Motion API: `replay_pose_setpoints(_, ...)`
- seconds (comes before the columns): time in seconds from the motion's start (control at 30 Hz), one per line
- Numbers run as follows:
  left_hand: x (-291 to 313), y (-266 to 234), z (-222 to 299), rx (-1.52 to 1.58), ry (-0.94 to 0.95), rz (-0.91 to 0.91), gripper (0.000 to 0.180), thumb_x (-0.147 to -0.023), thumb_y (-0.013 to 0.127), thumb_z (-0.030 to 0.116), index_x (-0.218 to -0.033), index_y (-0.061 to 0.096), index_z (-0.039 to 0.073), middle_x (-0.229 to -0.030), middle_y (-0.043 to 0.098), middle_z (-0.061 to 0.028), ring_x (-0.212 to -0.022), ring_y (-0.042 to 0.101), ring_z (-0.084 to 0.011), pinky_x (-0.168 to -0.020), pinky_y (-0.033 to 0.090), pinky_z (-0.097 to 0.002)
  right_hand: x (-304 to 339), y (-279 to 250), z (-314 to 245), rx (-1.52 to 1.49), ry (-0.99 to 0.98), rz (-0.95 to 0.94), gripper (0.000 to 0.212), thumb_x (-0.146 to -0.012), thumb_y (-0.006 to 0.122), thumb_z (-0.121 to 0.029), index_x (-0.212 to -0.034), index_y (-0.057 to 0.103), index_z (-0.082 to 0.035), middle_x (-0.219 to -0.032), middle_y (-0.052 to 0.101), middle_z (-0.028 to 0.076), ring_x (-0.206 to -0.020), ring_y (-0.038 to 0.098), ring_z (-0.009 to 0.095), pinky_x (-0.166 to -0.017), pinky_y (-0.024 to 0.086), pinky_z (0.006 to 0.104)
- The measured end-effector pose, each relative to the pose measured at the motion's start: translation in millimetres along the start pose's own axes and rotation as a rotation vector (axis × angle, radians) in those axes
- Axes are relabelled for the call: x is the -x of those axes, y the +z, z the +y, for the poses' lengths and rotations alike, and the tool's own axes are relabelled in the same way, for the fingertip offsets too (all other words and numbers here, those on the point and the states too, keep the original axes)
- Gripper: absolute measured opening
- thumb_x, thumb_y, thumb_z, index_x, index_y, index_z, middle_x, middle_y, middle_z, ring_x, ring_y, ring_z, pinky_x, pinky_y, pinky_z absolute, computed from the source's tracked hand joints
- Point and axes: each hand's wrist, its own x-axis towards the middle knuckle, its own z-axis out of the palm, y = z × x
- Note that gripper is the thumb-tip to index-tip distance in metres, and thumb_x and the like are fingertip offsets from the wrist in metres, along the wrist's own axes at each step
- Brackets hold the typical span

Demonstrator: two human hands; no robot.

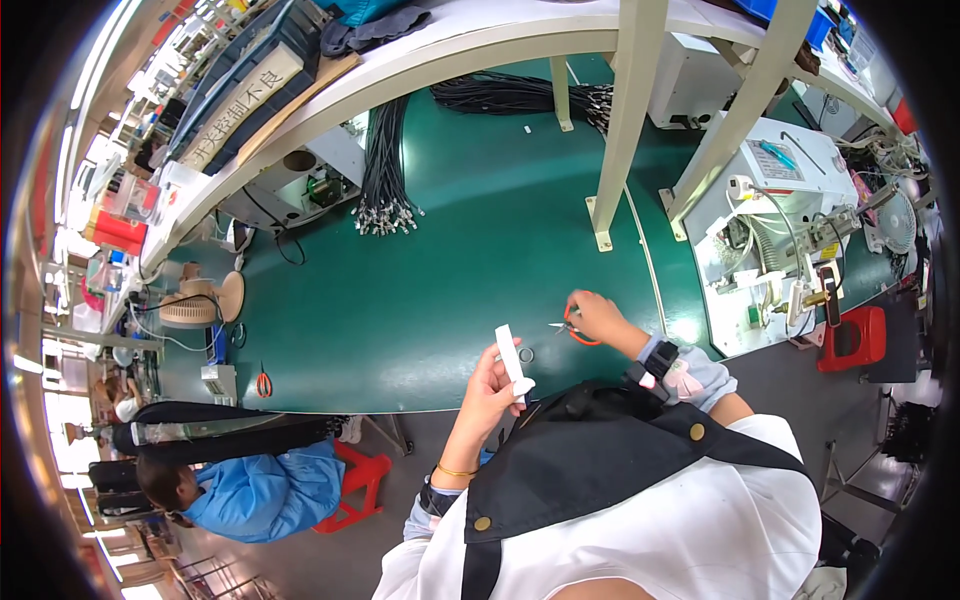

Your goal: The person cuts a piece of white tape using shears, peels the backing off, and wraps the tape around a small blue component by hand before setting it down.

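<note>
My left hand [486, 384] is closed on a long, flat white strip [510, 358] with a rounded white lump near its lower end; I cannot make out exactly what it is. The strip stands up above the table's near edge. To its right, my right hand [598, 318] grips small scissors with orange handles [582, 338]. Their pointed blades face left toward the strip, apart from it. Just beside the strip lies a small grey ring [526, 354] on the green tabletop [420, 310].
Bundles of black cables [383, 170] lie at the back. White posts [630, 120] hold a shelf over the table. A white machine [765, 200] stands at right. Another orange-handled pair of scissors [264, 382] lies left, near a beige fan [190, 302]. A person in blue [265, 492] sits at lower left.
</note>
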Motion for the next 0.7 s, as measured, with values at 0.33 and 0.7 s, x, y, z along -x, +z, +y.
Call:
replay_pose_setpoints(0.33,7.3,-23.9,3.1,-0.069,0.106,0.066,0.067,-0.074,0.062,0.001,-0.132,0.030,0.010,-0.089,0.057,-0.0058,-0.077,0.058,-0.0131,-0.052,0.049,-0.0216,18.6,19.2,22.5,0.362,-0.126,-0.080,0.025,-0.073,0.059,-0.015,-0.095,0.051,-0.005,-0.094,0.056,0.012,-0.086,0.056,0.028,-0.072,0.044,0.0396)
replay_pose_setpoints(0.7,8.0,-24.5,13.9,-0.596,0.161,0.113,0.072,-0.063,0.064,-0.009,-0.128,0.040,0.011,-0.086,0.055,-0.0023,-0.079,0.056,-0.0112,-0.060,0.049,-0.0229,39.8,-65.7,-87.9,-0.075,-0.796,-0.076,0.021,-0.073,0.060,-0.023,-0.088,0.055,-0.009,-0.080,0.057,0.004,-0.072,0.057,0.025,-0.058,0.046,0.0354)
